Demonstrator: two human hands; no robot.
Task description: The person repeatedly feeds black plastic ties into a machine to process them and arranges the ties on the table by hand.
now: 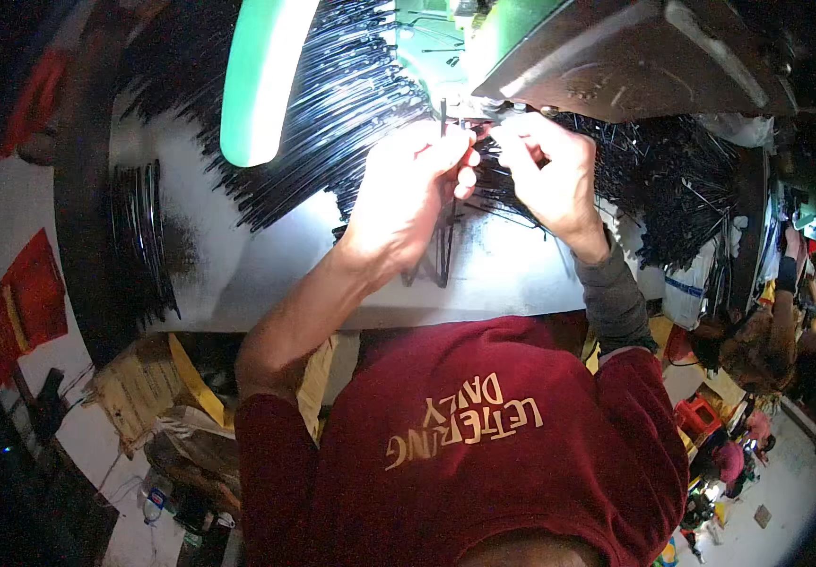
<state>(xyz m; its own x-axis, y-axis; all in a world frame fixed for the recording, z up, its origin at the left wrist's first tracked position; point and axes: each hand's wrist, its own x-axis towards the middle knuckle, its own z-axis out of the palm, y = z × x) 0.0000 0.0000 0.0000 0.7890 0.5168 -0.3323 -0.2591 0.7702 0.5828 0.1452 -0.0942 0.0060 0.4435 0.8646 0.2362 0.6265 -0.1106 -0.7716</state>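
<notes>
My left hand (399, 184) is closed in a pinch around a thin black rod (445, 250), part of which hangs below the fingers over the pale tabletop. Just right of it, my right hand (556, 175) has its fingers curled and pressed together close to the small metal parts (493, 109) at the front of a machine; anything in that grip is too small to make out. Both hands work in bright lamp light at the machine's lower edge. A large heap of thin black rods (304, 142) lies fanned out left of my left hand.
A bright green-edged lamp (261, 85) hangs at upper left. The brown machine body (635, 57) overhangs the right hand. More black rods pile up at right (682, 180), and a small bundle (141, 236) lies at the far left of the white table (332, 293).
</notes>
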